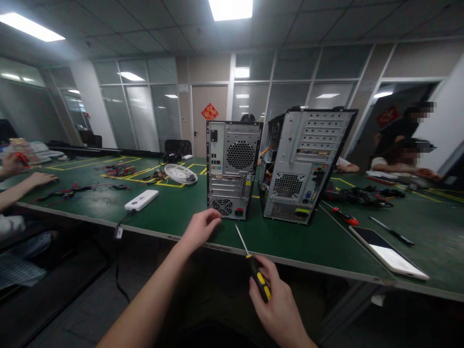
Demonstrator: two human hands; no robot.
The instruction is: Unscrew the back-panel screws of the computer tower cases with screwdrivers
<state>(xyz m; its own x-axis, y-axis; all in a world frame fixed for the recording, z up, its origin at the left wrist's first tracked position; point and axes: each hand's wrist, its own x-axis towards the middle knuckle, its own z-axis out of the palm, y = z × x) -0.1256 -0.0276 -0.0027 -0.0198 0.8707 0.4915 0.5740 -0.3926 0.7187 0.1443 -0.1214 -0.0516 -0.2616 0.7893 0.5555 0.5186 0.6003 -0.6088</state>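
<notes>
Near the lower left corner of a grey computer tower (229,193), my left hand (201,229) has its thumb and fingers brought together. Whether they pinch something small or touch the case, I cannot tell. My right hand (277,297) is wrapped round a screwdriver (259,278) with a black and yellow handle. Its metal shaft points up and away, and the tip appears just in front of the tower's bottom edge. The tower stands upright, its back panel with vents and ports facing me. To its right is a larger tower (308,145), its left side open on the wiring inside.
A white power strip (142,200) and a white plastic basket (181,174) lie on the green table (174,212) to the left. At right are a red and black screwdriver (344,215), a phone (389,252), a dark slim tool (392,231) and black cables (362,195). Other people sit at both sides.
</notes>
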